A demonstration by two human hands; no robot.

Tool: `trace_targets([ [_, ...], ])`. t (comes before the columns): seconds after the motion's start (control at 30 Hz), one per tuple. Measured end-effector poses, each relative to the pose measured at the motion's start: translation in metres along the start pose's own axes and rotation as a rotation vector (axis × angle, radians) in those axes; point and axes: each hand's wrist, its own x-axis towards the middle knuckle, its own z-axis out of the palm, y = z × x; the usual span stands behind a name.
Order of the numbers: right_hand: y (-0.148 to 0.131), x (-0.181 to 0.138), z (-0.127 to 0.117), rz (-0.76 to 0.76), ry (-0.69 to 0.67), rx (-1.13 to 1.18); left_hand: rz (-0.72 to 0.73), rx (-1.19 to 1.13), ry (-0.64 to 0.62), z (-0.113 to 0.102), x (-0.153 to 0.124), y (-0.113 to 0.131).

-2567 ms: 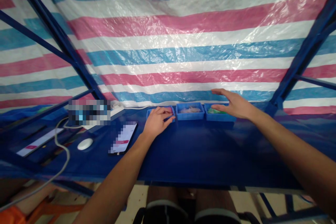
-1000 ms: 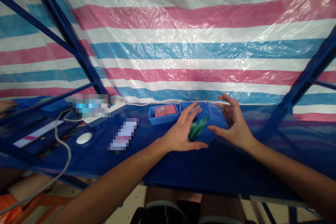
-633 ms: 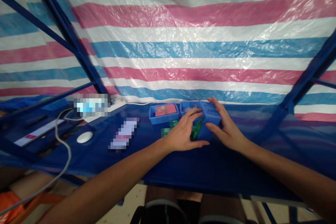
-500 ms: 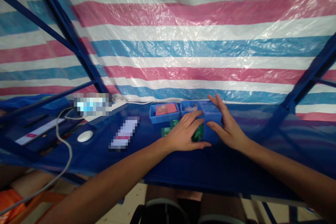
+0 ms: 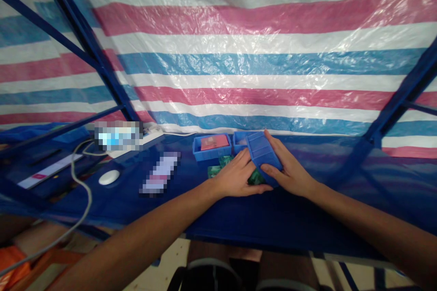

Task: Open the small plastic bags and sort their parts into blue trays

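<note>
My right hand [image 5: 290, 168] grips a blue plastic bin [image 5: 262, 150], its thumb on the near side and its fingers round the far right side. The bin is tilted over to the left, its underside partly turned up, with its mouth toward my left hand [image 5: 237, 175]. That hand is open, its thumb stretched out low and its fingers reaching to the bin's edge, where the fingertips are partly hidden. Green packets [image 5: 256, 177] show between my left thumb and fingers, below the bin. More green packets [image 5: 214, 171] lie on the blue table, left of my left hand.
Behind stand a blue bin [image 5: 195, 151] holding a red packet [image 5: 215, 142] and another blue bin [image 5: 239, 135], partly covered. Farther left are a phone-like flat object [image 5: 160, 173], a white mouse [image 5: 109, 177], a cable [image 5: 89, 195] and a white power strip [image 5: 150, 137]. Blue frame bars rise at both sides.
The bin in my right hand has tipped further left, over the green packets. My right hand has moved slightly left with it, its fingers now closer round the bin. My left hand has barely moved.
</note>
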Motion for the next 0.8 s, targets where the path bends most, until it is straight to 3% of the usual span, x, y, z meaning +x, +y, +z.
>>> trace_targets([
  [0.17, 0.005, 0.002, 0.000, 0.011, 0.020, 0.028, -0.006, -0.016, -0.055, 0.001, 0.002, 0.001],
  [0.5, -0.002, 0.001, 0.001, -0.041, -0.033, -0.020, -0.062, 0.005, -0.041, 0.001, 0.004, 0.008],
  [0.8, -0.002, 0.002, 0.001, -0.045, -0.054, -0.019, -0.005, -0.047, -0.131, 0.003, 0.010, 0.009],
])
